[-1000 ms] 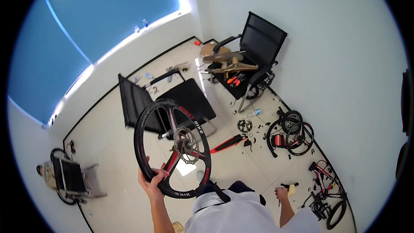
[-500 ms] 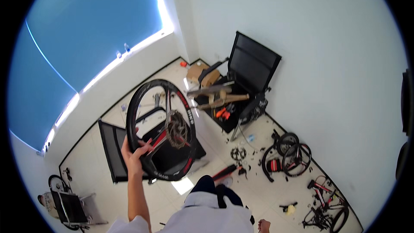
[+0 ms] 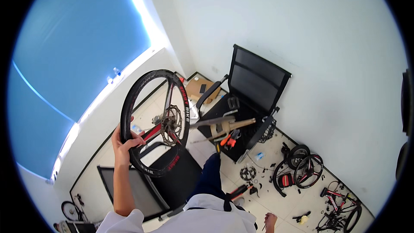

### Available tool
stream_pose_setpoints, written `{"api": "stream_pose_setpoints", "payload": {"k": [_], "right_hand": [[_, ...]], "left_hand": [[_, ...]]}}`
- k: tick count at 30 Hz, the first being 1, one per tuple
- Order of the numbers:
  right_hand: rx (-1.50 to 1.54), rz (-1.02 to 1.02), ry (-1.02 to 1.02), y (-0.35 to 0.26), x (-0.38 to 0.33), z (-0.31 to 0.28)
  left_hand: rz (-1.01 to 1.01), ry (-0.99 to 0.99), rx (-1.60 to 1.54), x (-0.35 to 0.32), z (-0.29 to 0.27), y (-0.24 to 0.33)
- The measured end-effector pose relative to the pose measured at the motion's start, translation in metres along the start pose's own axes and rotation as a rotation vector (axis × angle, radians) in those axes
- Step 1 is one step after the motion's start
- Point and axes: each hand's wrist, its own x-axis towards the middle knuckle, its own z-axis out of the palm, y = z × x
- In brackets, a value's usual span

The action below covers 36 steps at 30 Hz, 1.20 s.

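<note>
My left hand (image 3: 124, 141) grips the rim of a black bicycle wheel (image 3: 186, 125) with red spokes, the thumb on the inner side and the fingers round the tyre. The wheel is raised upright in front of me, and the disc rotor (image 3: 171, 123) at its hub faces me. Low at the right, my right hand (image 3: 270, 220) hangs closed beside my body. A thin dark bit shows below its fingers, too small to name.
Ahead stands a black mesh chair (image 3: 258, 77) with tools and orange-handled pliers (image 3: 226, 140) on its seat. Another black chair (image 3: 177, 174) is close at my left. Bicycle wheels (image 3: 308, 171), a chainring (image 3: 248, 173) and a red-black frame (image 3: 340, 205) lie on the floor to the right.
I have stepped forward, with the near chair now lower in view and one leg beside it. The wheel stays in my left hand, slightly higher and further left in view.
</note>
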Motion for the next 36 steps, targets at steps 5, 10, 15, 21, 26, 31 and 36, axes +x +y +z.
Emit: {"api": "stream_pose_setpoints", "payload": {"k": [5, 10, 15, 21, 26, 31, 36], "right_hand": [[-0.365, -0.026, -0.063, 0.034, 0.053, 0.07], [0.093, 0.136, 0.11, -0.06, -0.021, 0.184], [-0.061, -0.046, 0.213, -0.149, -0.096, 0.263], [0.025, 0.123, 0.325, -0.123, -0.133, 0.281], [0.015, 0.262, 0.338, -0.082, -0.152, 0.292], [-0.03, 0.301, 0.29, -0.042, -0.137, 0.296], [-0.185, 0.124, 0.238, -0.016, -0.077, 0.309]], "left_hand": [[-0.065, -0.199, -0.107, 0.154, 0.032, -0.056], [-0.226, -0.548, -0.123, 0.289, 0.096, -0.138], [-0.263, -0.858, -0.03, 0.367, 0.145, -0.207], [-0.389, -0.985, -0.067, 0.4, 0.186, -0.287], [-0.543, -1.026, -0.131, 0.404, 0.201, -0.355], [-0.511, -1.001, -0.11, 0.409, 0.211, -0.39], [-0.339, -0.946, 0.11, 0.426, 0.208, -0.423]]}}
